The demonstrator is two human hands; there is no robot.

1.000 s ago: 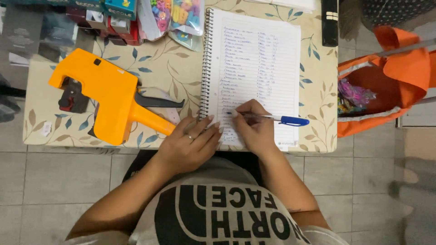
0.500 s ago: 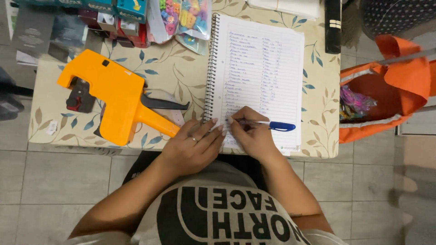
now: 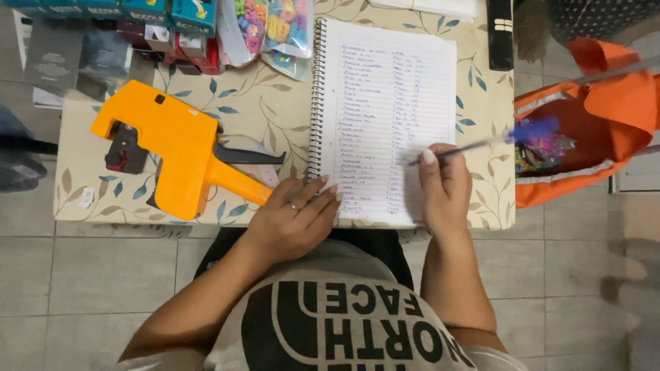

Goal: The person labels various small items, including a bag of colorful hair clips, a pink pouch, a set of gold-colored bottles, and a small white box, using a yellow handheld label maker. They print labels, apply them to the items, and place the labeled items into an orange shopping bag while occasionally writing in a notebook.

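One spiral notebook (image 3: 385,117), long axis running away from the person | right hand (image 3: 445,189) pinches one pen (image 3: 474,145), tip pointing left over the page | left hand (image 3: 295,218) flat, fingers spread, on notebook's near-left corner | one orange label gun (image 3: 172,148) left of notebook.

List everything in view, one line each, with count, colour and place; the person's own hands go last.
notebook: one, white, spiral-bound, table centre
pen: one, blue-capped, in right hand
price gun: one, orange, table left
packets: several, multicoloured, top edge
boxes: several, teal, top left
bag: one, orange, right of table
table: one, cream, leaf-patterned
left hand: on notebook's lower corner
right hand: over page, holding pen
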